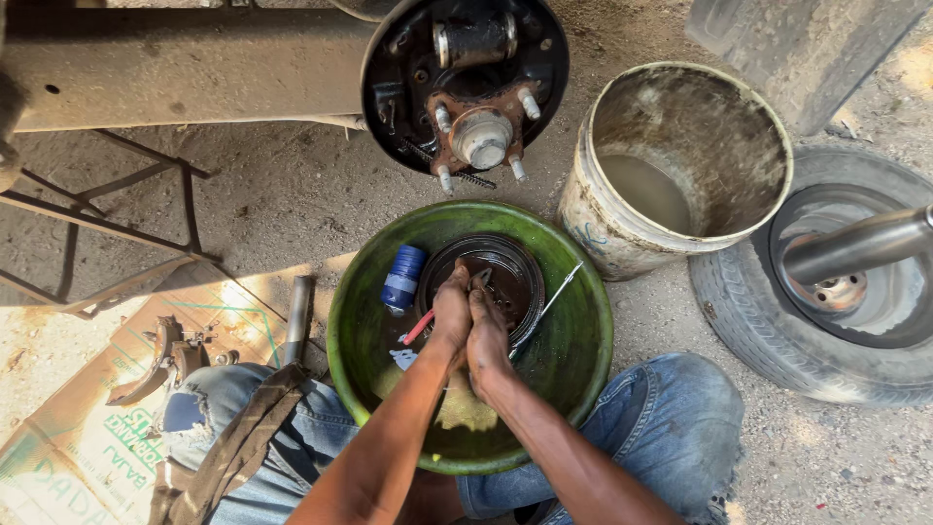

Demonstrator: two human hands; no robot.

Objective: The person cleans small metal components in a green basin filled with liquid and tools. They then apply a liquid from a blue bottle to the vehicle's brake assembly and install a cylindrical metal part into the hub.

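Head view, looking down: the person sat on the dirt ground with knees in torn jeans spread to either side of a green basin. Both hands were together over the middle of the basin, pressed against each other; the left hand was curled shut beside the right hand, which was also closed. What the fingers clasped, if anything, could not be told. Just beyond them a dark brake drum lay in the basin, with a blue cylinder at its left and a thin metal rod slanting on its right. A red-handled tool showed just left of the left hand. Far of the basin hung the bare wheel hub with its studs. To the right stood a dirty bucket holding murky liquid, and farther right lay a tyre. Near left, worn brake shoes rested on flattened cardboard.
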